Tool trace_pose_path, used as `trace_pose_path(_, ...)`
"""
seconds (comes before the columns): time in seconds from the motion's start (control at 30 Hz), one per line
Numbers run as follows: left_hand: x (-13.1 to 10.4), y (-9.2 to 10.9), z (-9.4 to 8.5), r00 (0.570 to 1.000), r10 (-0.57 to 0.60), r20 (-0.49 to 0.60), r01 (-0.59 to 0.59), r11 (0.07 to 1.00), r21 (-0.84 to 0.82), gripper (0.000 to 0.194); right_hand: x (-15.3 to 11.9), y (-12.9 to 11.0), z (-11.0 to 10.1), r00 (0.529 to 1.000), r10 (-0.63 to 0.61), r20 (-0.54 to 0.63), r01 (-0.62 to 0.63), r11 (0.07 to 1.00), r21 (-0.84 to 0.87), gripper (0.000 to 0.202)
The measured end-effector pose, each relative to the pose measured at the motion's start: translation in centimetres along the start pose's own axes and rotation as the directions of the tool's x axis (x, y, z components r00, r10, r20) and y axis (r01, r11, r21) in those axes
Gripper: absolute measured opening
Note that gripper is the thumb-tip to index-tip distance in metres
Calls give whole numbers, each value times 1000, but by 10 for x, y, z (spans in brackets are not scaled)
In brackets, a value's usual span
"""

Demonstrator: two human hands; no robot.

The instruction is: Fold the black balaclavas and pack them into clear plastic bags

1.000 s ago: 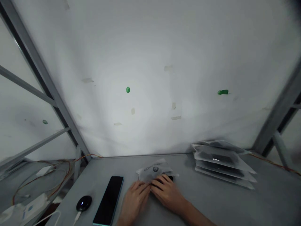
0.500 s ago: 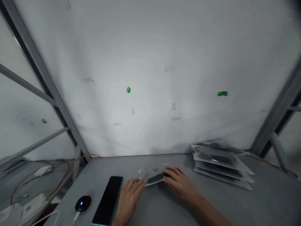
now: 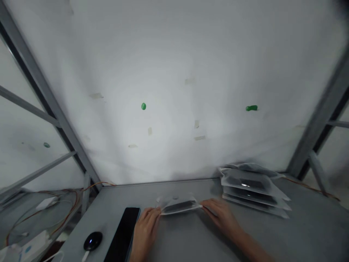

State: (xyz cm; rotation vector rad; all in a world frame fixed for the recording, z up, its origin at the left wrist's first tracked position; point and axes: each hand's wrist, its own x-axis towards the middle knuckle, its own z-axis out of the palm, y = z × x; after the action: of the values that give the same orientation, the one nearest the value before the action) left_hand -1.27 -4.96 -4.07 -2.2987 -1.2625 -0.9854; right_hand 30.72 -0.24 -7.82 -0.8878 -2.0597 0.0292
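A translucent frosted plastic bag with a dark flat item inside is held at both ends, near the middle of the grey table. My left hand pinches its left corner, with the fingers closed. At the right corner, my right hand grips the bag between thumb and fingertips. What the dark item is cannot be made out through the plastic. Several similar bags with dark flat contents lie in an overlapping stack to the right of my right hand.
Left of my left hand lies a black phone. Beside it sits a round black device with a small light and a white cable. A white wall closes off the table's back; metal posts flank it. Cables and a power strip lie far left.
My right hand has moved right, from over the bag's dark item to its right corner. The bag now appears stretched between both hands. The camera view has shifted slightly.
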Motion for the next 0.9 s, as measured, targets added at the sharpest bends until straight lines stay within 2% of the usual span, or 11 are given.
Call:
trace_pose_path(0.13, 16, 28, 15, 991, 117, 58, -121, 989, 86, 26, -2, -11, 11, 999, 31, -14, -29, 991, 130, 21)
trace_pose_path(0.27, 38, 70, 47, 972, 200, 127, -201, 980, -8, 24, -5, -17, 16, 1000, 4, -13, -2, 985, 170, 25)
trace_pose_path(0.33, 45, 81, 60, 969, 214, 125, -208, 976, -61, 21, -6, -17, 16, 1000, -7, -6, 8, 985, 173, 27)
trace_pose_path(0.4, 48, 84, 66, 964, 239, 114, -230, 969, -89, 19, -7, -16, 14, 1000, -19, 22, 16, 986, 163, 28)
trace_pose_path(0.5, 48, 76, 64, 949, 299, 98, -293, 954, -66, 22, -5, -18, 10, 996, -30, 88, 19, 992, 125, 30)
trace_pose_path(0.6, 43, 60, 52, 940, 326, 100, -326, 945, -17, 25, 0, -22, 2, 993, -22, 119, 12, 996, 87, 28)
trace_pose_path(0.7, 35, 37, 33, 945, 318, 71, -321, 947, 30, 24, 4, -21, -11, 993, 2, 116, -13, 995, 100, 29)
trace_pose_path(0.8, 26, 11, 11, 958, 272, 87, -281, 953, 110, 28, 7, -17, -22, 994, 52, 98, -66, 988, 143, 31)
trace_pose_path(0.9, 21, -9, -9, 954, 283, 98, -296, 940, 168, 29, 8, -15, -30, 990, 75, 116, -96, 978, 187, 30)
